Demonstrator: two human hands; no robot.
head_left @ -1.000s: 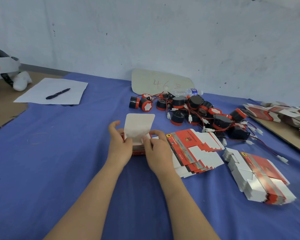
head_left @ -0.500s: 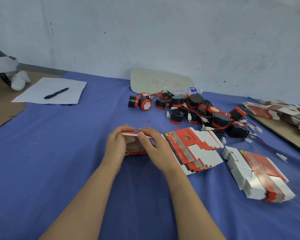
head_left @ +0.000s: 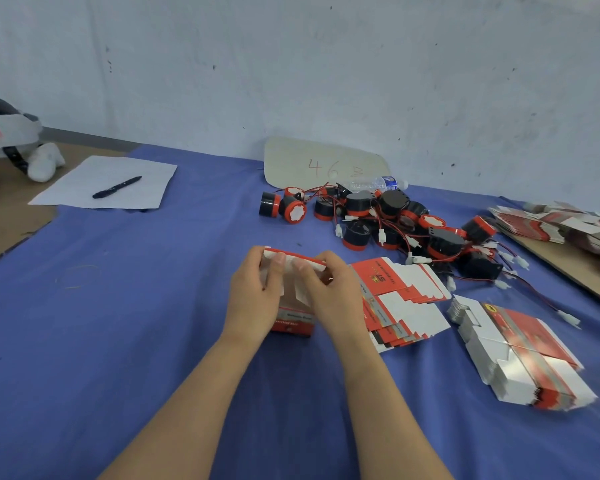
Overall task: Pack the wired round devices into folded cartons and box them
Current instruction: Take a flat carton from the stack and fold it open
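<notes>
A small red and white carton (head_left: 293,320) stands on the blue cloth in the middle. My left hand (head_left: 257,296) grips its left side, thumb on the white lid flap. My right hand (head_left: 329,296) grips the right side and its thumb presses the same flap down. A heap of black and red round devices (head_left: 388,220) with red wires and white plugs lies behind to the right. Flat unfolded cartons (head_left: 399,299) fan out just right of my right hand. A second stack of flat cartons (head_left: 520,355) lies further right.
A white sheet with a black pen (head_left: 116,187) lies at the back left. A beige card (head_left: 323,166) leans on the wall, with a plastic bottle (head_left: 378,184) beside it. More flat cartons (head_left: 561,221) sit on a brown board at the right edge.
The tall white lid flap that stood up a second ago has been folded down over the carton top. Both hands stayed on the carton, thumbs now on the flap.
</notes>
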